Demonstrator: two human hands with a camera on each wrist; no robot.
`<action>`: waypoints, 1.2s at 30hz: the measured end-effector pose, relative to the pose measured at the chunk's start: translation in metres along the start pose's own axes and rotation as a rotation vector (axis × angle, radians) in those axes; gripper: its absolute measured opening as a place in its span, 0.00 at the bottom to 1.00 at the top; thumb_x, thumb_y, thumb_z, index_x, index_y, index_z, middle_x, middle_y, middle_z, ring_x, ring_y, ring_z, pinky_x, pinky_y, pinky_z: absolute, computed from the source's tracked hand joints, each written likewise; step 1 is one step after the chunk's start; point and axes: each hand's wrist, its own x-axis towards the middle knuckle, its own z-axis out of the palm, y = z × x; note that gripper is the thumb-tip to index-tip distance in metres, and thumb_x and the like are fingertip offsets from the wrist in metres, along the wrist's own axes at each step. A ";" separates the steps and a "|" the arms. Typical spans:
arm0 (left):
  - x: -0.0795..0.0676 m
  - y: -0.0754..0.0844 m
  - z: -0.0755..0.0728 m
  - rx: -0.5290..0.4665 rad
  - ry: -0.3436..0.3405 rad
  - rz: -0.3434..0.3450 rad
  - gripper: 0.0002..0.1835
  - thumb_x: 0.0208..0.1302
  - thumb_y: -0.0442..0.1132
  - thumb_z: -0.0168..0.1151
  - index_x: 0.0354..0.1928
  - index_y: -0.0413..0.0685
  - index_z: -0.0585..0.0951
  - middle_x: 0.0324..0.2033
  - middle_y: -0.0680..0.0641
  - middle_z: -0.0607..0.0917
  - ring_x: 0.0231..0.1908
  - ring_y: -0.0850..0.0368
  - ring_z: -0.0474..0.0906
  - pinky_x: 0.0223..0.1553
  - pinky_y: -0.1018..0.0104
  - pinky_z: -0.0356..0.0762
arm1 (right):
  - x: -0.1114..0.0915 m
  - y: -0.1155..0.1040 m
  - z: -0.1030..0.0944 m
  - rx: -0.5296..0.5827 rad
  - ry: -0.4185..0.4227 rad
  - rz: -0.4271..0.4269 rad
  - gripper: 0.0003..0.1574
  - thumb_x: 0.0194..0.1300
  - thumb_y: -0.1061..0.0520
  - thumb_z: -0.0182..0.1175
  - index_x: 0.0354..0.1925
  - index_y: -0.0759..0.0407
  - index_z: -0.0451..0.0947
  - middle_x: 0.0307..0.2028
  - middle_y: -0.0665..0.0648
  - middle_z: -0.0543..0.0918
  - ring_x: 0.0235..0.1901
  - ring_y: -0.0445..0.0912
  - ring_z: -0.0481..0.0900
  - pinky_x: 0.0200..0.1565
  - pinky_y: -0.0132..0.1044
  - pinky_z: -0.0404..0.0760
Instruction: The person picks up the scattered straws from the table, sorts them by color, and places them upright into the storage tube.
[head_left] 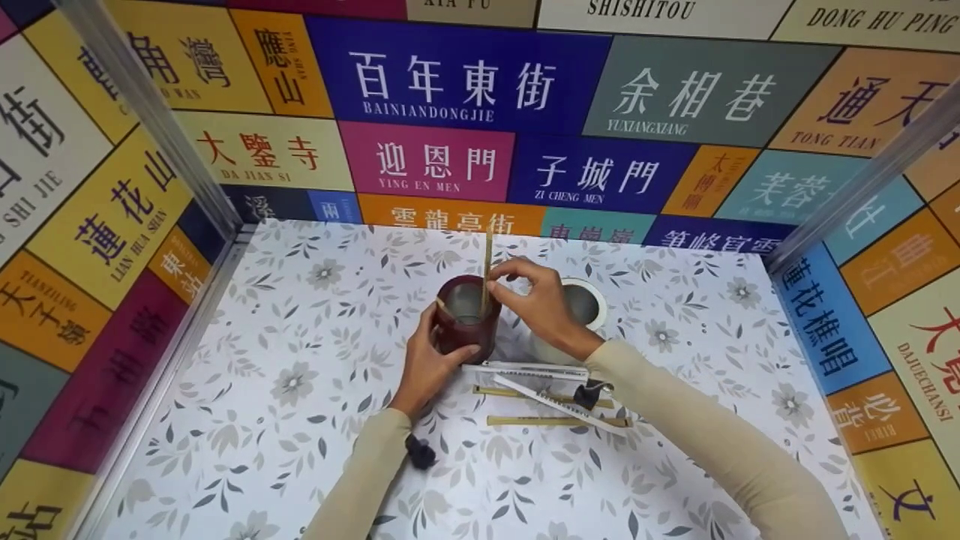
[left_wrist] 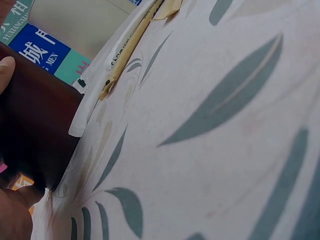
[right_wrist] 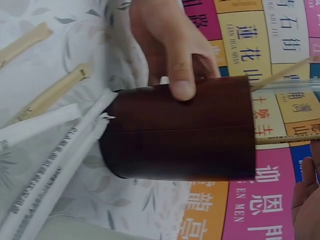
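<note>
My left hand (head_left: 429,364) holds a dark red-brown cylindrical cup (head_left: 474,341) upright by its side, thumb at the front. Between thumb and fingertips, my right hand (head_left: 536,300) pinches a slim straw in a brown paper wrapper (head_left: 488,251). This straw stands nearly vertical, its lower end inside the cup by the right rim. Another slim light-brown stick (head_left: 442,304) leans inside the cup at the left. From the right wrist view, the cup's side (right_wrist: 180,135) shows plainly, with the printed wrapper (right_wrist: 290,140) sticking out of its mouth.
Right of the cup, partly behind my right forearm, stands a pale cup with a white rim (head_left: 598,291). In front lie several slim wrapped pieces, white (head_left: 525,366) and brown (head_left: 551,421), some crossing. Printed panels (head_left: 450,67) wall the flower-patterned tabletop (head_left: 300,315) at the back and sides.
</note>
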 end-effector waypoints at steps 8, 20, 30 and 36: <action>-0.001 -0.002 0.000 -0.002 -0.008 0.002 0.54 0.49 0.56 0.81 0.76 0.69 0.60 0.69 0.55 0.70 0.69 0.55 0.67 0.68 0.55 0.69 | -0.021 0.000 -0.011 -0.027 -0.049 -0.013 0.07 0.63 0.69 0.68 0.41 0.67 0.85 0.39 0.62 0.86 0.42 0.50 0.80 0.48 0.52 0.76; -0.001 -0.002 0.001 -0.012 0.011 0.004 0.53 0.47 0.55 0.82 0.74 0.69 0.63 0.68 0.53 0.71 0.69 0.54 0.68 0.68 0.54 0.69 | -0.074 -0.010 -0.033 0.024 -0.160 0.024 0.12 0.65 0.68 0.66 0.45 0.58 0.85 0.44 0.64 0.85 0.47 0.54 0.81 0.51 0.44 0.79; -0.001 -0.002 0.001 0.005 -0.005 0.015 0.54 0.48 0.57 0.81 0.76 0.70 0.61 0.70 0.52 0.70 0.70 0.53 0.67 0.68 0.54 0.69 | -0.131 0.012 -0.040 -0.038 -0.161 -0.112 0.21 0.53 0.75 0.72 0.43 0.57 0.86 0.39 0.62 0.85 0.42 0.57 0.81 0.52 0.36 0.78; -0.002 -0.002 0.001 0.006 -0.001 0.000 0.54 0.47 0.58 0.81 0.75 0.71 0.61 0.70 0.54 0.70 0.71 0.54 0.65 0.68 0.54 0.68 | -0.165 0.032 -0.045 -0.069 -0.162 -0.075 0.23 0.51 0.75 0.73 0.42 0.55 0.86 0.40 0.63 0.85 0.44 0.60 0.79 0.53 0.36 0.76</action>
